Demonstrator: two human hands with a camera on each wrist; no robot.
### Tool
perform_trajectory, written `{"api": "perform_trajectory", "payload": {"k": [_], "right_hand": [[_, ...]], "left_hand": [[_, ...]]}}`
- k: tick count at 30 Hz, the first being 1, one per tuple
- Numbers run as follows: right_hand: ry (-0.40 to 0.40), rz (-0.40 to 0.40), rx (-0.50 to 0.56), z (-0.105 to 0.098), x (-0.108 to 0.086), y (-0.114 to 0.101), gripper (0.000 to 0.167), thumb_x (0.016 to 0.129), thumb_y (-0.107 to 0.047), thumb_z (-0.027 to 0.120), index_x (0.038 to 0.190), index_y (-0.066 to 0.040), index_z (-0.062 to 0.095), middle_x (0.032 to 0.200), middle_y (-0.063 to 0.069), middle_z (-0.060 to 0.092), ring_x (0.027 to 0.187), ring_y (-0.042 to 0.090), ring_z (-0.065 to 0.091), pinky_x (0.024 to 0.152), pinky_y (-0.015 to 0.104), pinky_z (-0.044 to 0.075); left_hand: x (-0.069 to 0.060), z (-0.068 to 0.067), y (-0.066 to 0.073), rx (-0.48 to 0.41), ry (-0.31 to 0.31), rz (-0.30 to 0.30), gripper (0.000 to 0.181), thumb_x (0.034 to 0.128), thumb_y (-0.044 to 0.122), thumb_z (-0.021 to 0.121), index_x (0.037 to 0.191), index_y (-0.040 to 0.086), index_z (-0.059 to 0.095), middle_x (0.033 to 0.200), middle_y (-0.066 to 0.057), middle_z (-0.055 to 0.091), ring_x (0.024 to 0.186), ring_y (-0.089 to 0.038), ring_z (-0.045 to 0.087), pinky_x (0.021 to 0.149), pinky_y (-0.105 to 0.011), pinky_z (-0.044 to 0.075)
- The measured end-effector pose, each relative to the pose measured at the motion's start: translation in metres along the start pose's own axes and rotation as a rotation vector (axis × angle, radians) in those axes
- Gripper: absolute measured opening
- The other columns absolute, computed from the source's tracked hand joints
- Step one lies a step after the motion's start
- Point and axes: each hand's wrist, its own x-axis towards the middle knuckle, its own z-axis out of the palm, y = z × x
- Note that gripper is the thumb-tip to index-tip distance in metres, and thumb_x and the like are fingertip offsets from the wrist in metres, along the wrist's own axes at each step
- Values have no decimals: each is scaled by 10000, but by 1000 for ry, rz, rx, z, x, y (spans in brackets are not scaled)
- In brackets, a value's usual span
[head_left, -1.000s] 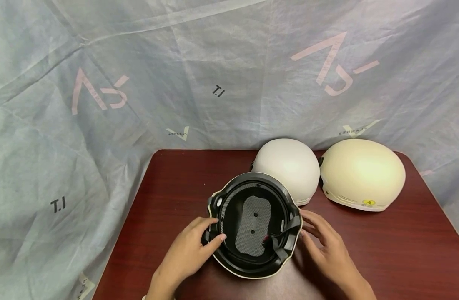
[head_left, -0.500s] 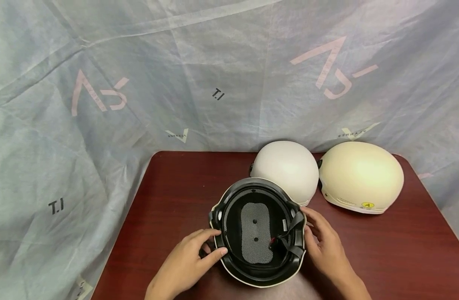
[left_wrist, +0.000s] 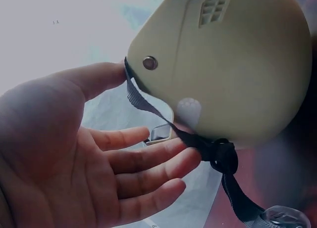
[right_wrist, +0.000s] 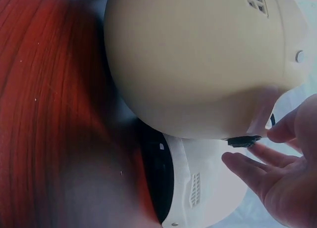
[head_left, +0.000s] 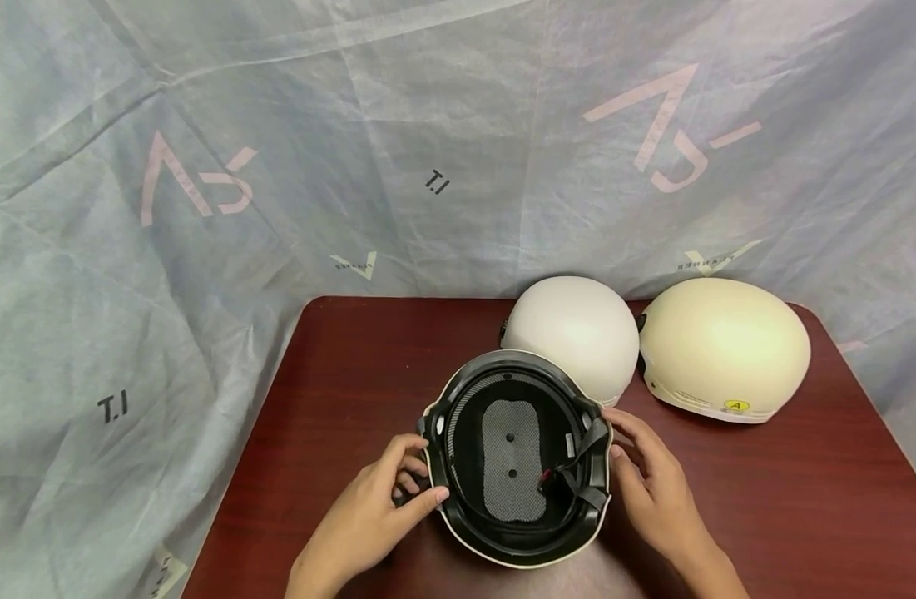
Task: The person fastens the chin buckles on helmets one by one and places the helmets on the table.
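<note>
An upside-down cream helmet (head_left: 512, 466) lies between my hands, its black padded inside facing up and its dark chin strap (head_left: 588, 457) bunched at the right of the opening. My left hand (head_left: 371, 507) touches the left rim with thumb and index finger. In the left wrist view its fingers stretch out fairly straight, touching the hanging black strap (left_wrist: 148, 104); a strap buckle (left_wrist: 287, 218) dangles lower. My right hand (head_left: 656, 478) rests its fingertips on the right rim. In the right wrist view its thumb and fingers are spread around a black piece (right_wrist: 243, 141) at the rim.
Just behind stands a white helmet (head_left: 573, 333), partly hidden by the cream one. A second cream helmet (head_left: 727, 349) with a yellow sticker sits at its right. All are on a dark red table (head_left: 338, 366), with a grey printed cloth (head_left: 428, 125) hanging behind.
The helmet between my hands has turned slightly and shifted a little to the right and down. The left index finger has slid back from inside the rim to its edge.
</note>
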Motion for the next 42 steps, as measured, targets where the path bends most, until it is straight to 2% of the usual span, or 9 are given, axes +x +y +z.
{"api": "perform_trajectory", "payload": {"k": [5,11,16,19,23,27,32,37,42], "right_hand": [[10,-14,40,0,0,0,574,928,236,555,1456,12,570,1443,199,596,1323,-30,587,1065,106,488],[63,-17,38,-1,-2,-5,542,882,233,640,1387,36,621,1476,154,596,1488,86,488,1147,130,431],[109,-104,-23,-2,0,-13,552,822,200,714,1336,4,669,1425,227,630,1547,154,434,1243,169,332],[108,-148,-23,-1,2,-18,518,801,168,740,1287,-7,697,1398,245,639,1554,191,429,1277,205,298],[72,-189,-25,1,5,-28,464,780,133,770,1214,-24,723,1382,216,658,1561,238,419,1296,244,285],[-57,-210,-88,1,12,-41,441,801,71,805,1193,-113,724,1366,123,681,1539,239,437,1292,213,263],[-285,-280,-301,3,25,-56,352,876,-96,826,1190,-209,713,1309,-44,690,1445,258,541,1263,197,302],[-498,-296,-408,1,34,-67,321,922,-161,804,1222,-218,705,1310,-93,676,1297,158,643,1066,368,552],[-663,-249,-423,1,43,-76,398,899,-93,807,1270,-177,692,1295,-76,667,1194,103,657,982,380,591]], "left_hand": [[1,0,0,62,29,-21,569,955,528,750,1438,323,530,1093,166,700,955,-49,658,833,-253,559],[-1,1,-3,1,58,-59,541,936,494,788,1356,284,520,1111,171,691,1013,-87,663,850,-246,543],[-2,0,-8,-8,107,-76,534,936,486,791,1354,283,527,1161,124,681,1048,-69,644,885,-269,545],[-2,1,-9,31,161,-56,539,936,488,790,1370,289,539,1226,98,663,1098,-65,630,917,-294,564],[1,5,-6,118,238,56,591,944,457,791,1444,273,537,1461,68,570,1345,-151,564,1065,-429,547],[7,12,-1,193,285,199,664,925,398,813,1514,271,536,1680,27,379,1586,-280,342,1191,-606,426],[14,27,7,324,266,350,700,908,452,800,1540,299,540,1727,-7,334,1649,-340,215,1234,-681,327],[17,42,13,435,211,511,539,952,494,744,1412,223,669,1600,-16,533,1591,-285,380,1252,-586,368],[18,52,15,450,147,582,415,986,484,709,1280,195,750,1361,36,710,1430,-180,586,1209,-456,464]]}}
